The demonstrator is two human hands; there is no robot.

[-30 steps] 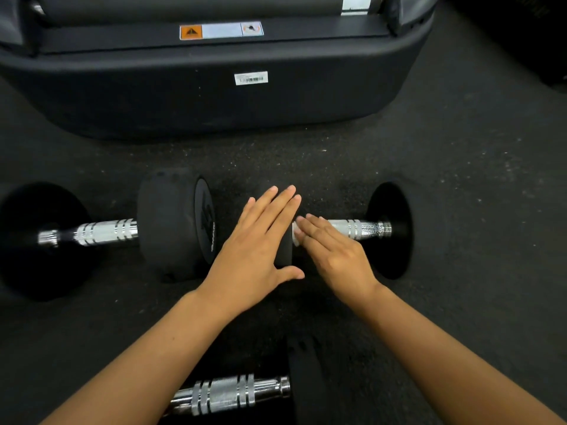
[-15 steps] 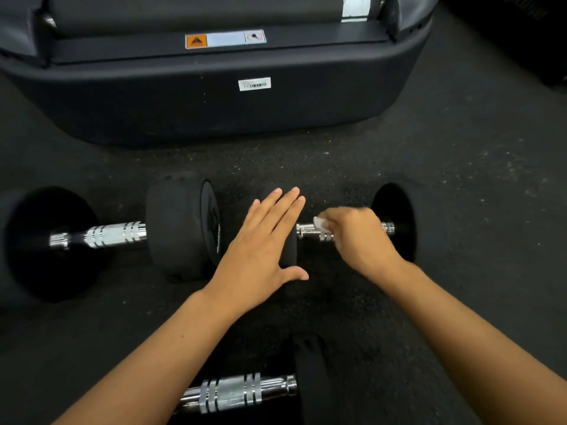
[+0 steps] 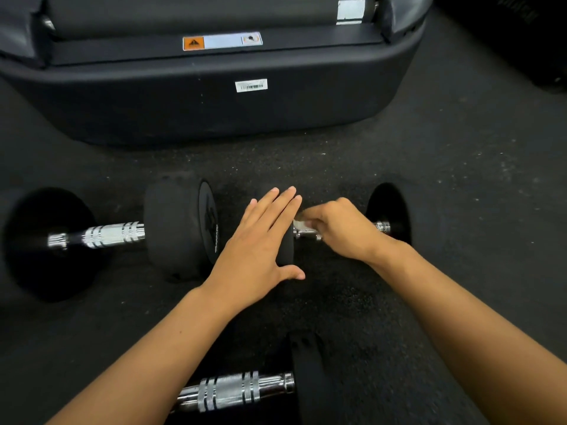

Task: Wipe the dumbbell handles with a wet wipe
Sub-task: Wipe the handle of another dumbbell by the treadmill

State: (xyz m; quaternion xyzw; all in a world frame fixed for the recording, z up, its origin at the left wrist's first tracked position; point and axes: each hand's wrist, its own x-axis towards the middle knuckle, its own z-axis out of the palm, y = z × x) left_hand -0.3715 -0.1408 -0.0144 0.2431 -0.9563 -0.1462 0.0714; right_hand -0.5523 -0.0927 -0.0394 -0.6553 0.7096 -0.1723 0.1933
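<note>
Directly ahead of you sits the big black machine base [image 3: 199, 99], with an orange warning label [image 3: 194, 43] and a barcode sticker [image 3: 251, 85] on it, standing on the dark rubber floor [image 3: 460, 167]. Nearer you than that base lie three dumbbells. The left dumbbell [image 3: 171, 225] lies crosswise, its chrome handle bare. The right dumbbell [image 3: 387, 213] lies in line with it, just beside it. A third dumbbell [image 3: 233, 391] lies closest to you, partly hidden under your forearms. Your left hand [image 3: 257, 243] lies flat, fingers straight and together, pressed on the right dumbbell's inner weight. Your right hand [image 3: 343, 228] curls round that dumbbell's chrome handle [image 3: 306, 233], pinching the white wet wipe [image 3: 300, 223] against it.
</note>
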